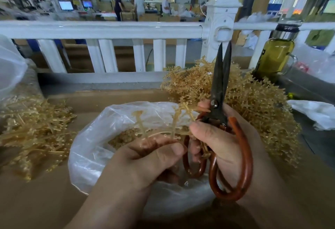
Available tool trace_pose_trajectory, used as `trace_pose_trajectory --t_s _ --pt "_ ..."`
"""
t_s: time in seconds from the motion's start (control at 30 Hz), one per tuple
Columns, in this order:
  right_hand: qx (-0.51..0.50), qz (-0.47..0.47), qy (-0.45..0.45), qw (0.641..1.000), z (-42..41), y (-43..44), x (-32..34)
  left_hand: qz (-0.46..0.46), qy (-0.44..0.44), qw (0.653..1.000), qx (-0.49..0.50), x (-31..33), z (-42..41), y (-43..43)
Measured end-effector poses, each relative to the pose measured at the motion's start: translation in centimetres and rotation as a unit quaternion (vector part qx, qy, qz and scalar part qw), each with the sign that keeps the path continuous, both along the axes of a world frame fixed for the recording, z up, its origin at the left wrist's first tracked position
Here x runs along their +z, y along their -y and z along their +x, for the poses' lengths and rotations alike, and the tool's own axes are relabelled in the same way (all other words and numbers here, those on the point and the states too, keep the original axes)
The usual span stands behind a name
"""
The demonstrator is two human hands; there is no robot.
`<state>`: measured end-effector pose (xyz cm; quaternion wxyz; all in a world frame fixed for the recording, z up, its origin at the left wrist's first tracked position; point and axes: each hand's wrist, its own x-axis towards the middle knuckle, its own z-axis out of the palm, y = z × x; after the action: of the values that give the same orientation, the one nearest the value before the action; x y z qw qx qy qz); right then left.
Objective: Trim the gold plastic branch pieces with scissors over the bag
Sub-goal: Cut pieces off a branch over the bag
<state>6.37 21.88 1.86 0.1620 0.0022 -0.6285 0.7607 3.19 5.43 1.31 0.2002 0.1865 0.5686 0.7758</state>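
My left hand (145,158) pinches a gold plastic branch piece (174,120) above the clear plastic bag (90,147), which holds gold trimmings. My right hand (223,138) grips scissors (220,84) with dark blades and red-brown handles. The blades point upward and are slightly parted. My right thumb and forefinger also touch the branch near the scissors' pivot.
A large heap of gold branches (253,102) lies at the right and a smaller heap (32,131) at the left on the brown cardboard surface (36,201). A white railing (108,29) runs behind. A bottle of yellow-green liquid (273,56) stands at the back right. Several people stand far off.
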Motion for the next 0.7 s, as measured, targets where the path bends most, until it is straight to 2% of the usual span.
trace_pose_trajectory --t_s 0.17,0.37,0.43,0.53,0.63,0.7 --pt "-0.005 -0.021 0.001 1.000 0.5 -0.3 0.4 -0.022 -0.001 0.998 0.051 0.4 -0.9 0.6" --pt "-0.014 0.062 0.032 0.997 0.7 -0.5 1.2 -0.073 -0.013 0.997 -0.006 1.1 -0.9 0.9" --pt "-0.022 0.088 0.040 0.995 0.7 -0.7 1.2 -0.061 0.003 0.996 -0.062 1.3 -1.1 1.2" --pt "-0.018 0.108 0.048 0.993 0.8 -0.9 1.2 -0.042 0.024 0.995 -0.089 1.3 -1.5 1.6" --pt "-0.020 0.157 0.062 0.986 0.9 -0.8 1.5 -0.021 0.033 0.997 -0.066 1.3 -1.6 1.4" --pt "-0.014 0.153 0.057 0.986 0.9 -0.6 1.7 0.024 0.039 0.999 -0.015 1.3 -1.7 1.2"
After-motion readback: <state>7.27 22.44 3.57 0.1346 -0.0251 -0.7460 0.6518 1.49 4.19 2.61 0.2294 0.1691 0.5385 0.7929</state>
